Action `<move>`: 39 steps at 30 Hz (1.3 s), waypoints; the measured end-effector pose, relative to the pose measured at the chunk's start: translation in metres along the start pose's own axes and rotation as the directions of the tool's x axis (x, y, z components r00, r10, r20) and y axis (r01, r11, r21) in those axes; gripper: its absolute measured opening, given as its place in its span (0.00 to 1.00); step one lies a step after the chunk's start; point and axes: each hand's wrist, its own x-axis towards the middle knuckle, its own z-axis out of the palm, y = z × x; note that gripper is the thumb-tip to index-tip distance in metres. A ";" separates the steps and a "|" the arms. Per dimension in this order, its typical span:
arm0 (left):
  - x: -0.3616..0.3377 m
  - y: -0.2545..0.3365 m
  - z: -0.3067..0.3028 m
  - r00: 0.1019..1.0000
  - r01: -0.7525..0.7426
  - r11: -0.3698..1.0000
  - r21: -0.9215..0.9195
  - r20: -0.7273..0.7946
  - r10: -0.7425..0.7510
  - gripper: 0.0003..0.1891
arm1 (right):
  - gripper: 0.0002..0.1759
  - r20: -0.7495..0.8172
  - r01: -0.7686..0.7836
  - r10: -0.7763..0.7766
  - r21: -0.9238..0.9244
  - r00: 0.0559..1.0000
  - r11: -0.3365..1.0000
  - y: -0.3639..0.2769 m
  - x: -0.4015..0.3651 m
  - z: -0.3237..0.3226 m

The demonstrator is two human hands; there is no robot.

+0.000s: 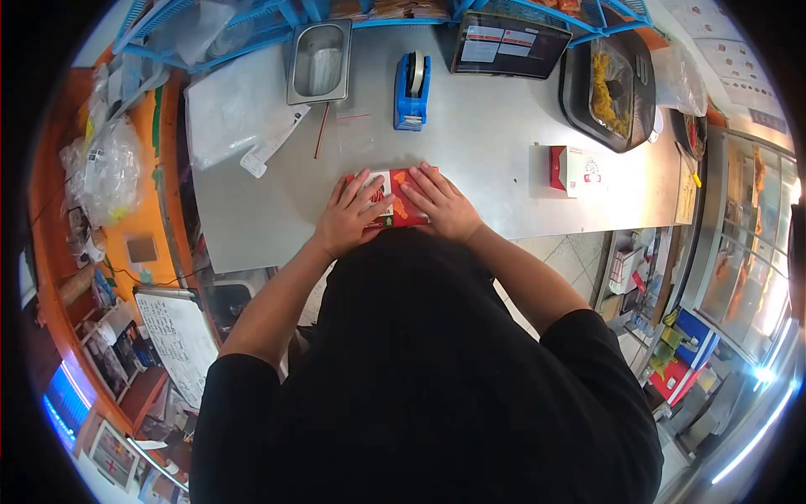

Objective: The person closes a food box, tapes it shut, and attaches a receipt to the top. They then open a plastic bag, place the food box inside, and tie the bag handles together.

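Observation:
A red printed cardboard box [403,206] with a white panel lies at the table's near edge, against my body. My left hand [347,217] rests over its left side, fingers bent across the top. Over the right side is my right hand [445,206], its fingers reaching onto the top face. Both hands hold the box between them; their undersides are hidden. Beyond the box, a small clear plastic bag [355,133] lies flat beside a thin brown stick [321,132]. A blue tape dispenser [411,105] stands farther back.
At back left are a metal tray [319,63], a stack of clear plastic sheets [231,109] and a paper receipt [264,154]. A tablet [510,46] and black container [617,92] with yellow food stand at back right. Nearer is a red-and-white box [571,171].

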 end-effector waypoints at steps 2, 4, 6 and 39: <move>0.000 0.000 0.000 1.000 -0.002 1.000 -0.009 -0.002 0.002 0.40 | 0.57 0.034 0.006 -0.005 -0.025 0.999 1.000 0.000 0.000 -0.003; 0.000 -0.001 -0.001 1.000 -0.005 1.000 -0.015 -0.008 0.005 0.40 | 0.57 0.033 0.010 -0.009 -0.032 0.999 0.999 0.001 0.000 -0.002; 0.000 -0.001 -0.001 1.000 -0.017 1.000 -0.023 -0.010 0.017 0.38 | 0.57 0.034 0.017 -0.015 -0.040 0.999 0.999 0.001 0.000 -0.001; -0.033 0.024 -0.008 0.987 0.159 0.984 -0.075 0.034 -0.157 0.35 | 0.43 0.315 0.132 -0.049 -0.248 0.948 0.960 -0.028 0.005 -0.030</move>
